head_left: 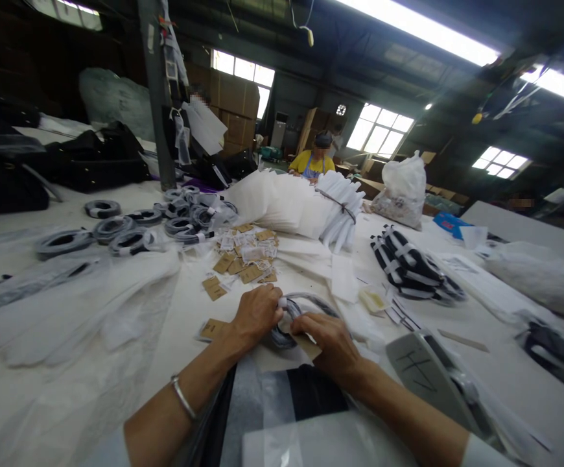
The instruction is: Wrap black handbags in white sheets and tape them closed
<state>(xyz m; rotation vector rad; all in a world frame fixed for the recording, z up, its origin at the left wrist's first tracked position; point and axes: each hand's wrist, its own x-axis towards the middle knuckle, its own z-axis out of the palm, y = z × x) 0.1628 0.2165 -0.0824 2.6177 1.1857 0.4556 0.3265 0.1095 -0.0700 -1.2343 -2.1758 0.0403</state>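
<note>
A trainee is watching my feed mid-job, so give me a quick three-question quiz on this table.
1. True or false: the left hand and the right hand both touch the grey coil.
2. The pile of brown card tags lies: A) beyond the hands, towards the white bags; B) on the floor; C) inside a cardboard box.
3. On which side of the hands do the other coils lie?
Key: 1 true; 2 A; 3 the left, farther back.
</note>
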